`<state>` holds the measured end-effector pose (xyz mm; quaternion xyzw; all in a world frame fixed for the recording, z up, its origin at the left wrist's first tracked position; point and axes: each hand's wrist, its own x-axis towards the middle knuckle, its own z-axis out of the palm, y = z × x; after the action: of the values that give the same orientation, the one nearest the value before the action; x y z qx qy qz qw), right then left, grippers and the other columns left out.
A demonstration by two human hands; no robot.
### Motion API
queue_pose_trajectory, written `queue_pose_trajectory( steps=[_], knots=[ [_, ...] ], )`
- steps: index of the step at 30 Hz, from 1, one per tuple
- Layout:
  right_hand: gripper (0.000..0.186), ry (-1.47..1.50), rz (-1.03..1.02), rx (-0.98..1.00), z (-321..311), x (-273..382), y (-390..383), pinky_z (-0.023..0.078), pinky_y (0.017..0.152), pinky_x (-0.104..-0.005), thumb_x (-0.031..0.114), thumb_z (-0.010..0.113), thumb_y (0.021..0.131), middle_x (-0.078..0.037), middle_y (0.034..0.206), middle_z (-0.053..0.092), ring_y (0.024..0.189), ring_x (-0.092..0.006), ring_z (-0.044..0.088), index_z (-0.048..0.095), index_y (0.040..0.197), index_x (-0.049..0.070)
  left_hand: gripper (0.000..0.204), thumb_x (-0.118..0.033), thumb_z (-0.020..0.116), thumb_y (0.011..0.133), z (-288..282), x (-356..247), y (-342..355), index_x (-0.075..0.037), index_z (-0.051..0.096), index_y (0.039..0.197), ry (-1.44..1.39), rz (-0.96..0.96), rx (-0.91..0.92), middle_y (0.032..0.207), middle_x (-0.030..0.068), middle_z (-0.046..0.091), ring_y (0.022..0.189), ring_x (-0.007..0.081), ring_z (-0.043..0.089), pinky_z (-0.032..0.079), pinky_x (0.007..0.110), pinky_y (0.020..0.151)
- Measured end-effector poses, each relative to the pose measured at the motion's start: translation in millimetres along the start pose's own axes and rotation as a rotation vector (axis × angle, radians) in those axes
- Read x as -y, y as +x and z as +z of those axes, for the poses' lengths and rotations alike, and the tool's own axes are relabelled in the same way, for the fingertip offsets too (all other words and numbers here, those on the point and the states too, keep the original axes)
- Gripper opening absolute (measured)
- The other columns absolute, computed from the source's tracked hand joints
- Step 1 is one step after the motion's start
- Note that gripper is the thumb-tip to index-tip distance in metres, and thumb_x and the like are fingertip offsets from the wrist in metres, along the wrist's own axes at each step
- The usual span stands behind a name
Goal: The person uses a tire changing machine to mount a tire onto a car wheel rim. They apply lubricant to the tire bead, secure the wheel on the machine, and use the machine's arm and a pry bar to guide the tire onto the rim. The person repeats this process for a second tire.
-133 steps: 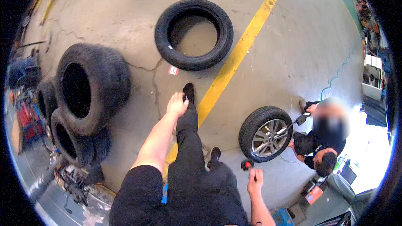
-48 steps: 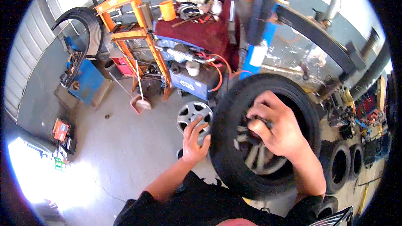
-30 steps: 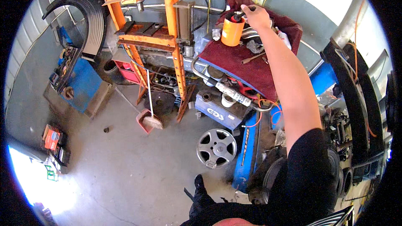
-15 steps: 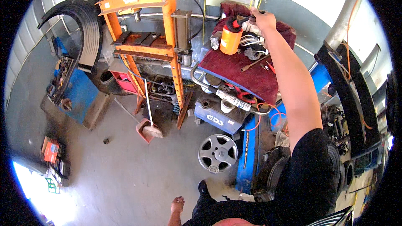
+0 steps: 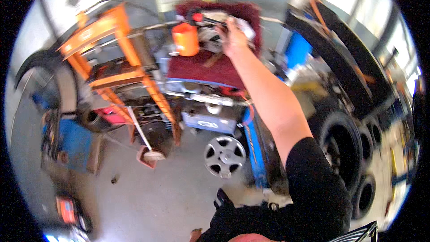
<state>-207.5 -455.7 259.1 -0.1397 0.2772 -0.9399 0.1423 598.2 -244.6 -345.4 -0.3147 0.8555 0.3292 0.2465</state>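
My right arm stretches up over a cart top covered with dark red cloth (image 5: 201, 69). At its end my right hand (image 5: 233, 40) looks closed around something dark, blurred and too small to name. Just left of it stands an orange bottle (image 5: 185, 39) with a black and red top. Crumpled pale and dark cloth or gloves (image 5: 209, 38) lie beside the hand, smeared by motion. Only a bit of my left hand (image 5: 195, 234) shows at the lower edge, its fingers hidden.
An orange press frame (image 5: 127, 47) stands left of the cart. Beneath the cart sits a blue-grey battery (image 5: 209, 122), with a silver wheel rim (image 5: 225, 157) on the floor in front. A dustpan (image 5: 145, 157) with a brush lies left; tyres (image 5: 340, 145) stand right.
The view has swung, shifting the cart and press leftward in the picture. My right hand has drawn back slightly over the cloth. My left hand has dropped almost out of view.
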Motion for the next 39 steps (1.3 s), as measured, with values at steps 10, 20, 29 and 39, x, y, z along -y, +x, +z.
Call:
queue_pose_trajectory(
  steps=[10, 20, 29, 39],
  knots=[
    [0.035, -0.607, 0.016, -0.268, -271.1, 348.4, -262.9, 0.063, 0.09, -0.0412, 0.027, 0.064, 0.109, -0.016, 0.116, 0.075, 0.102, -0.0297, 0.076, 0.062, 0.128, -0.003, 0.031, -0.032, 0.073, 0.089, -2.9, -52.2, 61.1, -0.013, 0.076, 0.113, 0.078, 0.263, -0.011, 0.112, 0.0143, 0.077, 0.108, 0.037, 0.072, 0.058, 0.05, 0.092],
    [0.033, -0.964, -0.04, -0.198, -415.2, 445.6, -368.4, 0.059, 0.098, -0.038, 0.022, 0.057, 0.112, -0.013, 0.12, 0.075, 0.109, -0.0232, 0.074, 0.073, 0.125, -0.004, 0.032, -0.022, 0.076, 0.087, -35.7, -156.5, 69.0, -0.009, 0.073, 0.116, 0.504, 0.372, 0.215, 0.112, 0.0103, 0.076, 0.106, 0.0315, 0.073, 0.06, 0.049, 0.087],
    [0.028, -1.914, -0.453, -0.374, -532.7, 617.5, -369.0, 0.057, 0.091, -0.0469, 0.027, 0.067, 0.102, -0.026, 0.106, 0.073, 0.101, -0.045, 0.07, 0.077, 0.103, 0.0, 0.027, -0.014, 0.062, 0.104, -22.7, -240.8, 41.6, 0.003, 0.067, 0.124, -0.575, -0.274, 0.22, 0.103, 0.008, 0.071, 0.081, 0.0203, 0.072, 0.056, 0.033, 0.066],
    [0.025, -1.857, 0.705, -0.137, -439.2, 656.3, -489.2, 0.06, 0.07, -0.0456, 0.022, 0.061, 0.098, -0.02, 0.069, 0.066, 0.069, -0.0404, 0.073, 0.07, 0.088, 0.001, 0.016, -0.009, 0.062, 0.101, 22.6, -203.8, 51.4, -0.003, 0.068, 0.115, -0.303, 0.003, 0.196, 0.092, 0.0039, 0.069, 0.072, 0.0154, 0.065, 0.054, 0.033, 0.059]
  ],
)
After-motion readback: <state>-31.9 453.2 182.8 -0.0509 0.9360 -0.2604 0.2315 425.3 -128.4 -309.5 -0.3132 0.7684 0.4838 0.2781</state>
